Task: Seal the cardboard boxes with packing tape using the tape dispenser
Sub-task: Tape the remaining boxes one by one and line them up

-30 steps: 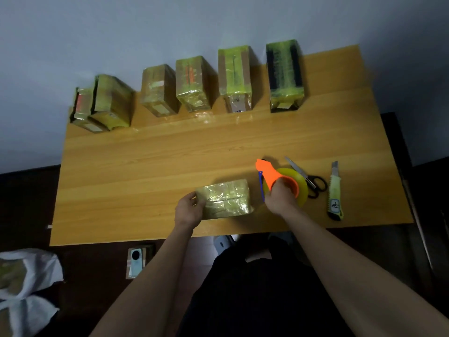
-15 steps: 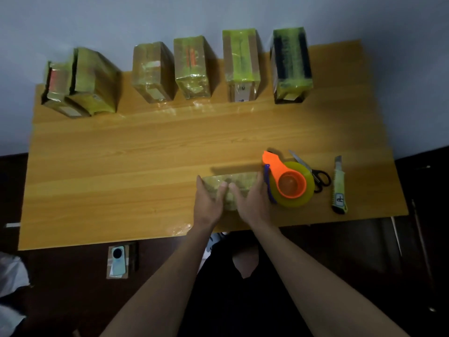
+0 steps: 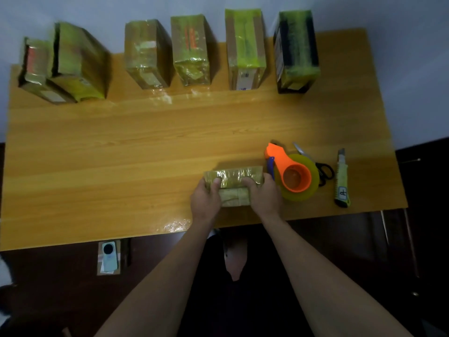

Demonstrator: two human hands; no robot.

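A small cardboard box [image 3: 233, 177] wrapped in shiny yellowish tape lies near the table's front edge. My left hand [image 3: 206, 198] grips its left end, thumb on top. My right hand [image 3: 263, 194] grips its right end the same way. Just right of the box lies the orange tape dispenser [image 3: 290, 172] with its yellow tape roll, untouched. Several taped boxes stand in a row along the far edge, among them a brown one [image 3: 244, 48] and a dark one [image 3: 295, 51].
Scissors [image 3: 320, 170] lie behind the dispenser and a utility knife [image 3: 342, 178] lies to its right. The wooden table [image 3: 121, 154] has broad bare surface in its middle and left. A phone on cardboard [image 3: 109, 256] lies on the floor below the front edge.
My right hand has let go of the tape dispenser and moved left onto the small box. Both hands now hold the box, which is turned so a narrower face points up.
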